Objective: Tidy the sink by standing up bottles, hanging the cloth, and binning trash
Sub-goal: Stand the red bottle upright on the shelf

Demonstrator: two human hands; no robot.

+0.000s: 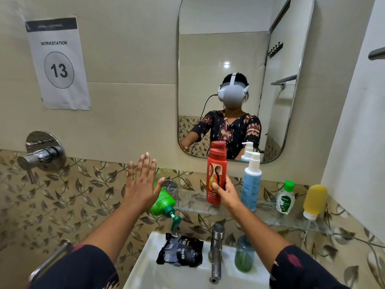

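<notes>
My right hand (226,193) grips a red bottle (216,170), which stands upright on the glass shelf (193,200). My left hand (141,182) is held up flat with fingers spread, in front of a green pump bottle (164,202) that lies tipped over at the shelf's left end, its pump hanging past the edge. A white-and-blue pump bottle (251,184), a small sanitizer bottle (285,199) and a yellow bottle (314,200) resting on its cap stand further right. A crumpled black wrapper (180,252) lies on the white sink (150,268). No cloth is in view.
A chrome tap (216,249) rises at the sink's back, with a blue-green soap bottle (243,255) beside it. A wall mixer (41,153) sits at left, a metal rail (49,261) at lower left. A mirror (208,59) hangs above the shelf.
</notes>
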